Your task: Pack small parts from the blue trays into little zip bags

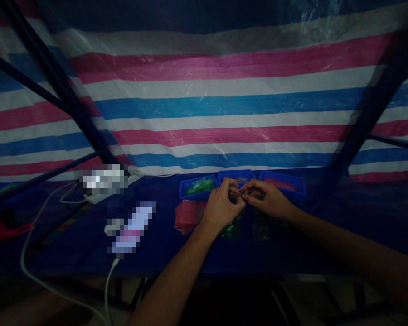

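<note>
The big striped sheet (224,90) across the top of the frame looks like woven plastic, crinkly with shiny spots. The blue trays (182,189) in the middle look like hard, smooth plastic. The pink bags (187,216) just below them are thin and glossy. The white cable (106,290) at lower left is smooth. The dark blue table cover (343,226) looks matt.

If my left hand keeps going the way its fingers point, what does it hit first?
Likely the right hand, whose fingertips seem to touch those of the left hand; beyond them sits the middle blue bin. Depth is unclear.
</note>
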